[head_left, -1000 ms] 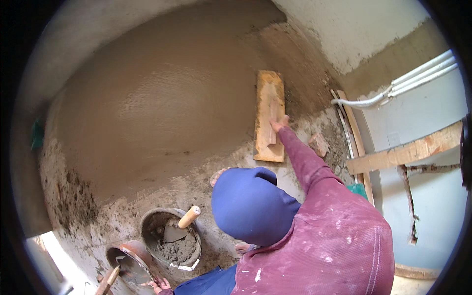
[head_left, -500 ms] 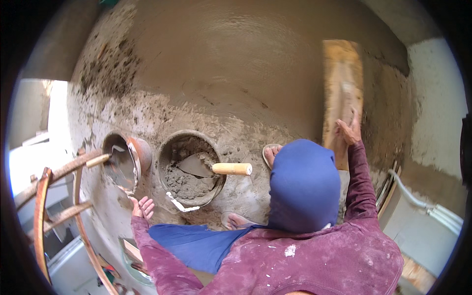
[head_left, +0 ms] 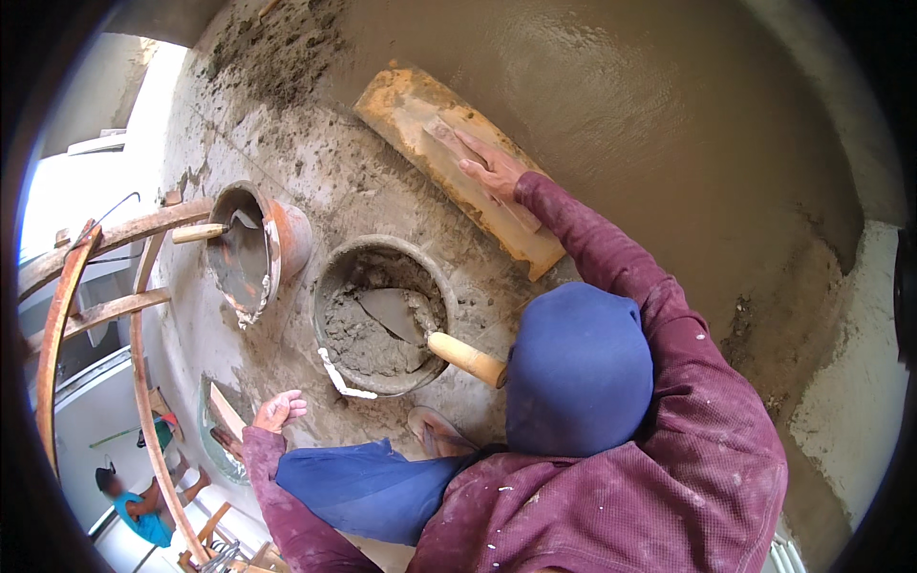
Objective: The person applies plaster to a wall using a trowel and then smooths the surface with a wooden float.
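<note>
My right hand [head_left: 495, 174] is closed around the handle of a long wooden float [head_left: 435, 164], which lies slantwise across the edge of a smoothed wet mortar surface [head_left: 697, 124]. At lower left, my left hand [head_left: 278, 411] is empty, its fingers loosely apart and slightly bent. Between the hands stands a dark bucket [head_left: 327, 267] of grey mortar [head_left: 358, 339]. A pointed trowel [head_left: 392, 313] rests in it, blade on the mortar and wooden handle [head_left: 466, 359] over the rim.
Left of that bucket is a mud-stained orange bucket [head_left: 294, 239] holding murky liquid and a wooden-handled tool [head_left: 199, 232]. A wooden frame [head_left: 148, 229] stands farther left. Loose mortar crumbs [head_left: 277, 57] lie at upper left. Another person [head_left: 143, 506] is at lower left, some way off.
My right hand has swept the float from the right side leftward, and the float has turned from upright to slanted. The whole view has shifted. My left hand remains empty.
</note>
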`<act>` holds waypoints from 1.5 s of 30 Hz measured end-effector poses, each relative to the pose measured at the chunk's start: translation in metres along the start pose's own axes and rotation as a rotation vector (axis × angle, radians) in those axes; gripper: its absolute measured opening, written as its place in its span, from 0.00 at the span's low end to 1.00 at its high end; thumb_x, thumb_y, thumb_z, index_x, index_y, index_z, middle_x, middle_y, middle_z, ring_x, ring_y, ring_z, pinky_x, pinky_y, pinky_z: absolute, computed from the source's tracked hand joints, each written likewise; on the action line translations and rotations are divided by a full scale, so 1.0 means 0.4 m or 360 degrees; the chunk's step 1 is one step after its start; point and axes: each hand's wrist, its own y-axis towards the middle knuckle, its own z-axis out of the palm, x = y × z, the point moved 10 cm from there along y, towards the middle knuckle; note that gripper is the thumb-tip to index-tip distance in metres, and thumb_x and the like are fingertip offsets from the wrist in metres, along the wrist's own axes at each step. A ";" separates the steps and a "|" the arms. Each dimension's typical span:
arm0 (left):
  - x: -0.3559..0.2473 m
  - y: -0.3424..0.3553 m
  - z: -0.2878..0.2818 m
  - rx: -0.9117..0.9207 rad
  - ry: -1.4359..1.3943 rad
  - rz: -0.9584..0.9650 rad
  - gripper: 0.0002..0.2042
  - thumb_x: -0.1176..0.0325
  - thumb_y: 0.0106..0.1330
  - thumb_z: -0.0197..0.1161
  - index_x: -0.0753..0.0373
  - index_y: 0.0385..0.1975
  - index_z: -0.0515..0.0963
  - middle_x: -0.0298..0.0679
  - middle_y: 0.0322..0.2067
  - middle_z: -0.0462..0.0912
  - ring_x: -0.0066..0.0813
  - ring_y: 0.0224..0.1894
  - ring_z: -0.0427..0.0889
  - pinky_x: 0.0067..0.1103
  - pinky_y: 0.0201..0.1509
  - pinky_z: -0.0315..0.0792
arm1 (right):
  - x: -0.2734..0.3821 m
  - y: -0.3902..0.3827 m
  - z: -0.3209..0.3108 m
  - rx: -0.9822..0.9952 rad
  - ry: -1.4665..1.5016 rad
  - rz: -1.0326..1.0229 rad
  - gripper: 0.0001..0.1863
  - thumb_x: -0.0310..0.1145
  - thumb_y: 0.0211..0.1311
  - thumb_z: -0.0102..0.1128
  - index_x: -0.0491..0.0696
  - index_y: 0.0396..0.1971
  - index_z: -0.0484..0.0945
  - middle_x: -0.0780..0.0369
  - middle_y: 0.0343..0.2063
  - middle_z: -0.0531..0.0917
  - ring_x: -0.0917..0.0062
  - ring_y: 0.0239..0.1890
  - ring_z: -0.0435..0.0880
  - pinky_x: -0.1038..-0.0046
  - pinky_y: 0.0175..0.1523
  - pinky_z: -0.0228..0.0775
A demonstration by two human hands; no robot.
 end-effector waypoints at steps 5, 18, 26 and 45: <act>0.074 -0.024 -0.059 -0.0199 -0.0058 -0.0033 0.25 0.51 0.66 0.49 0.69 0.51 0.67 0.41 0.40 0.77 0.25 0.40 0.78 0.20 0.43 0.73 | -0.090 0.006 0.025 0.0076 0.0055 0.0229 0.31 0.44 0.62 0.44 0.59 0.64 0.49 0.49 0.55 0.68 0.57 0.52 0.72 0.68 0.57 0.61; 0.007 0.062 -0.063 -0.0089 -0.0027 0.0081 0.29 0.46 0.63 0.51 0.66 0.54 0.66 0.39 0.42 0.78 0.25 0.42 0.78 0.20 0.45 0.72 | -0.304 -0.398 -0.527 -0.0753 -0.0802 0.0504 0.27 0.42 0.64 0.43 0.53 0.62 0.57 0.54 0.54 0.70 0.66 0.54 0.72 0.69 0.56 0.64; 0.103 0.050 -0.122 -0.0221 -0.0041 -0.0060 0.26 0.48 0.64 0.50 0.64 0.52 0.68 0.37 0.38 0.79 0.22 0.36 0.79 0.16 0.36 0.71 | 0.039 -0.414 -0.281 -0.0203 -0.0517 -0.0064 0.29 0.35 0.62 0.46 0.59 0.64 0.52 0.55 0.57 0.68 0.69 0.57 0.69 0.72 0.58 0.61; -0.034 -0.010 -0.028 -0.0153 -0.0028 0.0088 0.30 0.44 0.63 0.48 0.66 0.53 0.67 0.39 0.39 0.78 0.25 0.40 0.78 0.19 0.44 0.70 | 0.023 -0.288 -0.210 -0.0145 -0.0422 0.0020 0.29 0.35 0.60 0.48 0.58 0.63 0.55 0.52 0.53 0.70 0.58 0.52 0.71 0.66 0.57 0.62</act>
